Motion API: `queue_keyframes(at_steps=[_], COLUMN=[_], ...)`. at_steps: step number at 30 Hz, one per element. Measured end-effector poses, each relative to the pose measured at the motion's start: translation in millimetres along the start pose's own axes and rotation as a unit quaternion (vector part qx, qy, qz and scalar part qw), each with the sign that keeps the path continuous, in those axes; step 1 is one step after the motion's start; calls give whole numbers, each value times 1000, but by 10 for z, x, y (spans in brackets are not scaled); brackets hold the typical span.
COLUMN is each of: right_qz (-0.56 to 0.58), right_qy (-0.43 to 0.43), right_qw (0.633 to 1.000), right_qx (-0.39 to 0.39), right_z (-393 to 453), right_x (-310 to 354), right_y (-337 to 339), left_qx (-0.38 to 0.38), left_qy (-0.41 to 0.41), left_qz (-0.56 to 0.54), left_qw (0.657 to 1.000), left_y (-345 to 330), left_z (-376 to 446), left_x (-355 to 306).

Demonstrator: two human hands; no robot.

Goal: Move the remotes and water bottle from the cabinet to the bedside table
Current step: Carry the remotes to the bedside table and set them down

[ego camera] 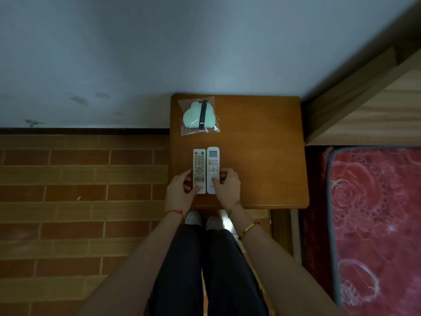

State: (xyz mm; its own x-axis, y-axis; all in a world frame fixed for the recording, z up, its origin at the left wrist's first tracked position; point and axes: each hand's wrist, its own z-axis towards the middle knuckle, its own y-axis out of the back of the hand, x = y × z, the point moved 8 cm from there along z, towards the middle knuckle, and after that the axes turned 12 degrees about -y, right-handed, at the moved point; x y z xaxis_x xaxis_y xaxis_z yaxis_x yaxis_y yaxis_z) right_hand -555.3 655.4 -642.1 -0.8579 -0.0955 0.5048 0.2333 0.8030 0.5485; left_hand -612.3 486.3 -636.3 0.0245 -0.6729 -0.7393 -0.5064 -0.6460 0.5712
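Two white remotes lie side by side on the brown bedside table (262, 156), lengthwise away from me. The left one, a TV remote (199, 165) with many small buttons, has my left hand (181, 190) gripping its near end, thumb on top. The right one, an air-conditioner remote (213, 163) with a small screen, is held at its near end by my right hand (227, 187). Both remotes rest flat on the tabletop. No water bottle is in view.
A mint-green cloud-shaped item in a clear plastic bag (198, 116) lies at the table's far left corner. A bed with a red floral cover (376, 224) stands to the right. The wall is behind the table, brick-pattern floor to the left.
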Motion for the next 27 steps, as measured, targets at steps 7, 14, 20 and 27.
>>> queue_keyframes(at_steps=[7, 14, 20, 27], right_qz=[-64, -120, -152, -169], right_qy=[57, 153, 238, 306], right_qw=[996, 981, 959, 937], right_qx=[1, -17, -17, 4], right_z=[-499, -1393, -2290, -3113], right_x=[461, 1299, 1928, 2232], right_y=[447, 1220, 1695, 1986], left_qx=[-9, -9, -25, -71], left_qy=[-52, -102, -123, -136], left_qz=[48, 115, 104, 78], left_qw=[997, 988, 987, 985], left_y=[657, 1585, 2336, 2907], left_z=[-297, -720, -1307, -2069], left_x=[-512, -1454, -2192, -2678])
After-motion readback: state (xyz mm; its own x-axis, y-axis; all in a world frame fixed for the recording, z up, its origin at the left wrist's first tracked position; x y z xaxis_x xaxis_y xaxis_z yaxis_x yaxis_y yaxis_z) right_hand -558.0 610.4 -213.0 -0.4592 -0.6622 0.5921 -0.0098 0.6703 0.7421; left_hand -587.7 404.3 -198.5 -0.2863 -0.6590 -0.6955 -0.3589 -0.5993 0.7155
